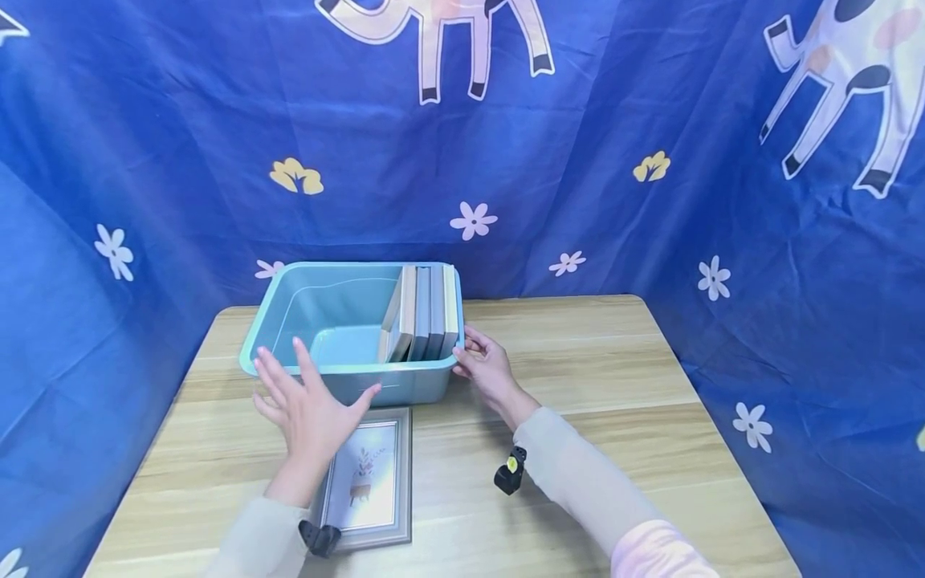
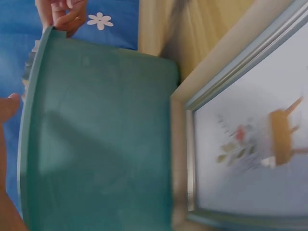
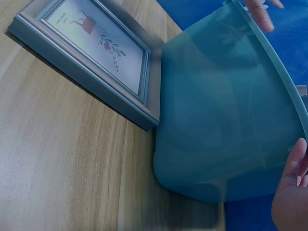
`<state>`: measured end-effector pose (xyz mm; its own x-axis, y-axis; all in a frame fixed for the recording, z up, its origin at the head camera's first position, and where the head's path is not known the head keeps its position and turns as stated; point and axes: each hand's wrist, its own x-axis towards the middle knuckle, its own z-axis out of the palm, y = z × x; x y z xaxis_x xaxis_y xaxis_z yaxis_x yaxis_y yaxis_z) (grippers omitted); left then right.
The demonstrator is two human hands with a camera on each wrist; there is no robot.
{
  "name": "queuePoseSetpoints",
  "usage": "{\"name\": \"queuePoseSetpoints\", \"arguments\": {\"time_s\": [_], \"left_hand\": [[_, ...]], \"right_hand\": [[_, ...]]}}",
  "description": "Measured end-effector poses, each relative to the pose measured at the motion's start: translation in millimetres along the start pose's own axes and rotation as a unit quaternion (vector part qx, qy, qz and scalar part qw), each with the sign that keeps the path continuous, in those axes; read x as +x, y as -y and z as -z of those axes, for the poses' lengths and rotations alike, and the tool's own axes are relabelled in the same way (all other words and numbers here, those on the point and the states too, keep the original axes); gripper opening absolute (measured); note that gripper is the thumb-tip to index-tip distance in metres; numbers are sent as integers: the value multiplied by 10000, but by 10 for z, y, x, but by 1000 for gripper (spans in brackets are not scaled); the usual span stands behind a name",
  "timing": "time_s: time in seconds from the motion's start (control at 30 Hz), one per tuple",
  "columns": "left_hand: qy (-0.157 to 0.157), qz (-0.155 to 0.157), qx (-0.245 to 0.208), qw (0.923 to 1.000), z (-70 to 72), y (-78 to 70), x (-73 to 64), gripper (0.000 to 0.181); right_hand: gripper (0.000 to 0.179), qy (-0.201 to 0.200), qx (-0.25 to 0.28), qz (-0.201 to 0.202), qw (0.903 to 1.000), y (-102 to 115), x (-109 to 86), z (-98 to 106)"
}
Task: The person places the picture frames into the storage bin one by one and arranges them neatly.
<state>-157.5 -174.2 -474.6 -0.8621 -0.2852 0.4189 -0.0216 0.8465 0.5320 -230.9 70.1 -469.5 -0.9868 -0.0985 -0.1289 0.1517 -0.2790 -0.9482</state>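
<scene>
A light blue plastic bin [image 1: 422, 386] stands at the back of the table, several books [image 1: 422, 313] upright inside along its right end. My right hand [image 1: 493, 371] grips the bin's right front corner, thumb at the rim and fingers at the side. Spread wide, the fingers of my left hand [image 1: 312, 413] hover by the front rim toward the left, holding nothing. Below that hand a grey picture frame [image 1: 372, 474] lies face up, its far edge against the bin's front wall [image 2: 106, 125]. A potted plant drawing shows in the frame, also in the right wrist view.
The wooden table [image 1: 578, 369] has rounded back corners. A blue curtain [image 1: 390, 201] with flowers and animals hangs behind it and on both sides. A black wrist camera [image 1: 511, 474] is strapped to my right forearm, another [image 1: 320, 538] to my left.
</scene>
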Motion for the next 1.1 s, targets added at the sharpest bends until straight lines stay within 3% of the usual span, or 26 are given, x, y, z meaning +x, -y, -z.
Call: {"name": "queuePoseSetpoints", "arguments": {"time_s": [0.2,0.37,0.77,1.1], "left_hand": [[229,680,110,9974,-109,59,-194,143],[595,1218,337,9902,-235,76,-320,148],[1414,1658,851,9723,-536,99,-526,147],[2027,1883,876,9570,-685,100,-545,147]], "right_hand": [[54,-19,-7,-9,10000,1,6,3],[54,-28,2,-11,10000,7,5,-2],[53,8,25,17,10000,-9,16,-3],[53,25,43,21,10000,-20,29,-1]]}}
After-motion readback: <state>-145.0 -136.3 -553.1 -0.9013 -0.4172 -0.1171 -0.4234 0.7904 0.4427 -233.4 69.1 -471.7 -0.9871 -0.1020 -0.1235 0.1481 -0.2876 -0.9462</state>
